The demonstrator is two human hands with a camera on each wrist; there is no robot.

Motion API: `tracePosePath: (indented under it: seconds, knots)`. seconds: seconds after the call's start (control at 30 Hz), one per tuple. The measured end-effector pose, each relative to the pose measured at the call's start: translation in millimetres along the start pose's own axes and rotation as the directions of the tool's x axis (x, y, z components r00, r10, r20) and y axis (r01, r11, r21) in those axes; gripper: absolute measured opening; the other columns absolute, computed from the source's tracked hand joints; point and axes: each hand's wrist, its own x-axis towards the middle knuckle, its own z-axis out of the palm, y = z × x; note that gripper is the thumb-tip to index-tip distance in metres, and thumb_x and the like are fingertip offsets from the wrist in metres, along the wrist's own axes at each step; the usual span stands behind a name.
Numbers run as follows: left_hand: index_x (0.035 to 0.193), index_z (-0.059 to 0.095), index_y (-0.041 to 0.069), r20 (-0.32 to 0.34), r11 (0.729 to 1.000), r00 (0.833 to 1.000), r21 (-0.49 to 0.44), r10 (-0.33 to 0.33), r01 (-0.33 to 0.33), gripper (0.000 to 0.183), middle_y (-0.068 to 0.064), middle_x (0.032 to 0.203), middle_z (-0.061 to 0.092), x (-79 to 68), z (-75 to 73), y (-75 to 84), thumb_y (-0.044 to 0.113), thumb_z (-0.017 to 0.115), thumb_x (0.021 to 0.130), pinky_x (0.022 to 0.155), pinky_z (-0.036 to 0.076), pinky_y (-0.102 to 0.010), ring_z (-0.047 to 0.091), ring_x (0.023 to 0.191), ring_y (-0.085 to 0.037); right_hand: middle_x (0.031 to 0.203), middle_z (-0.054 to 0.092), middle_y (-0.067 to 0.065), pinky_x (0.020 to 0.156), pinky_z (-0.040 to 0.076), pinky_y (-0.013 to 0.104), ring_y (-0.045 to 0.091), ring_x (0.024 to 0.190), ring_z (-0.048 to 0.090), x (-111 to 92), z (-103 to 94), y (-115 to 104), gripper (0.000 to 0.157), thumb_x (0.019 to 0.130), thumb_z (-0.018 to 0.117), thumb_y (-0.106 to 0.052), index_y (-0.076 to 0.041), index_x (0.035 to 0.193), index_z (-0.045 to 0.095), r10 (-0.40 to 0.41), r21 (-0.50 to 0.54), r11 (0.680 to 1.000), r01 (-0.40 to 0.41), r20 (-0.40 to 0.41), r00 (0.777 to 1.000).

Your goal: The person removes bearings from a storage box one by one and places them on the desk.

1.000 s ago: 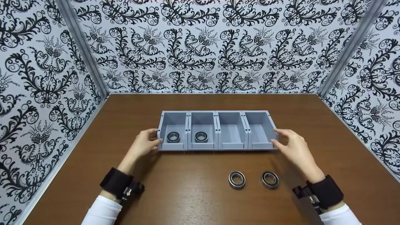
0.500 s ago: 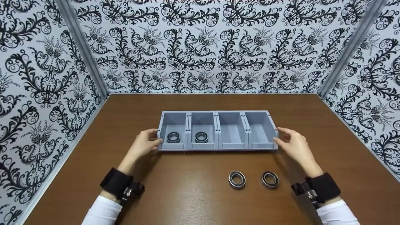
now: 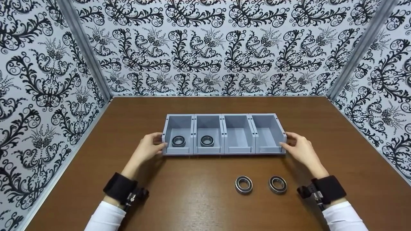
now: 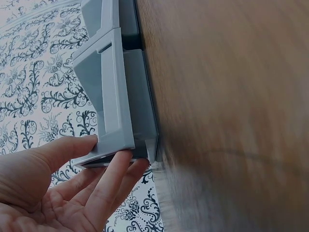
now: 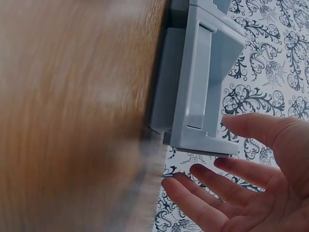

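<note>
A row of several joined grey storage bins (image 3: 237,149) stands across the table. One ball bearing (image 3: 178,141) lies in the leftmost bin, and a second bearing (image 3: 207,141) in the bin beside it. My left hand (image 3: 148,148) grips the row's left end; in the left wrist view its thumb (image 4: 79,144) presses on the wall edge, with fingers curled under the outer side. At the right end is my right hand (image 3: 300,148). In the right wrist view its thumb (image 5: 251,124) stands by the end wall, and the loosely spread fingers (image 5: 193,200) show a gap from it.
Two more bearings, one bearing (image 3: 243,185) and another bearing (image 3: 277,184), lie on the brown table (image 3: 192,199) in front of the row's right half. Patterned walls (image 3: 205,48) enclose the table at the back and sides.
My right hand has shifted slightly at the row's right end, its thumb drawing off the bin's inside and its wrist moving inward. The left hand, bins and bearings look unmoved.
</note>
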Motion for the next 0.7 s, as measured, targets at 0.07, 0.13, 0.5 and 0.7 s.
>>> tracePosePath:
  seconds: [0.07, 0.13, 0.5, 0.7]
  knots:
    - [0.140, 0.050, -0.008, -0.002, 1.000, 1.000, 0.004, -0.002, 0.002, 0.050, -0.030, 0.134, 0.060, 0.3, -0.2, -0.6, 0.006, 0.065, 0.094, 0.081, 0.061, -0.030, 0.063, 0.122, -0.039, 0.128, 0.060, 0.037, 0.090, 0.056, 0.052, 0.047, 0.115, 0.064, 1.6, 1.2, 2.0, 0.058, 0.096, 0.066, -0.019, 0.012, 0.140, 0.047, 0.011, 0.004, 1.000, -0.011, 0.019, 1.000]
    - [0.140, 0.050, -0.008, -0.003, 1.000, 1.000, 0.015, 0.000, 0.000, 0.050, -0.030, 0.135, 0.059, 0.5, -0.5, -0.8, 0.006, 0.065, 0.095, 0.080, 0.061, -0.028, 0.063, 0.122, -0.039, 0.130, 0.058, 0.037, 0.093, 0.055, 0.054, 0.048, 0.117, 0.062, 3.0, 2.4, 4.2, 0.059, 0.097, 0.065, -0.021, 0.013, 0.141, 0.046, 0.019, 0.007, 1.000, -0.019, 0.036, 0.999]
    - [0.140, 0.050, -0.008, -0.011, 1.000, 1.000, 0.016, -0.003, 0.004, 0.050, -0.030, 0.134, 0.060, 1.3, -0.5, -0.8, 0.006, 0.065, 0.095, 0.080, 0.061, -0.030, 0.064, 0.120, -0.039, 0.130, 0.058, 0.037, 0.088, 0.058, 0.046, 0.048, 0.116, 0.062, 9.5, 5.3, 10.7, 0.058, 0.097, 0.064, -0.024, 0.014, 0.138, 0.047, 0.030, 0.024, 0.999, -0.032, 0.078, 0.997]
    - [0.139, 0.050, -0.009, -0.015, 1.000, 1.000, 0.010, 0.003, -0.003, 0.049, -0.031, 0.133, 0.059, 0.8, 0.3, -1.4, 0.005, 0.064, 0.094, 0.078, 0.061, -0.028, 0.064, 0.120, -0.039, 0.129, 0.058, 0.038, 0.073, 0.054, 0.022, 0.046, 0.113, 0.065, 14.7, 6.5, 12.4, 0.059, 0.098, 0.063, -0.024, 0.015, 0.138, 0.046, 0.036, 0.053, 0.998, -0.042, 0.094, 0.995]
